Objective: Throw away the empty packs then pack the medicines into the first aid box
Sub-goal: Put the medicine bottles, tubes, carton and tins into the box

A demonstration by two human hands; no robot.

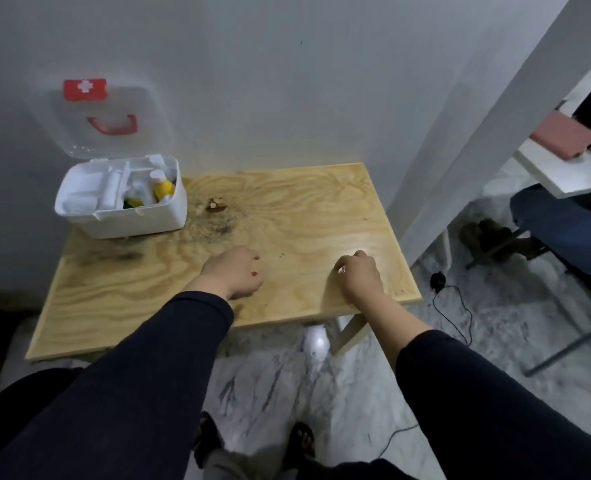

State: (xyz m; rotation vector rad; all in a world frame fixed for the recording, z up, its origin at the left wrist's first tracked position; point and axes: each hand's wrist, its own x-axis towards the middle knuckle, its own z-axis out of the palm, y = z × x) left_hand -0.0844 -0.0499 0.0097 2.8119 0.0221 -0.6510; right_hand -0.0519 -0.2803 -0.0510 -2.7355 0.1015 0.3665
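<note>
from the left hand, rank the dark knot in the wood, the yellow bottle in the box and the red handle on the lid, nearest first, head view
Measured from the left hand:
1. Dark knot, on the table just beyond the hand.
2. Yellow bottle, farther left, inside the first aid box.
3. Red handle, highest up on the open lid against the wall.

Contents of first aid box point(120, 216) blurred (yellow bottle point(164, 189) aside); seated person point(564, 230) cut off right.

dark navy long sleeves point(141, 368), sandals point(302, 439)
</note>
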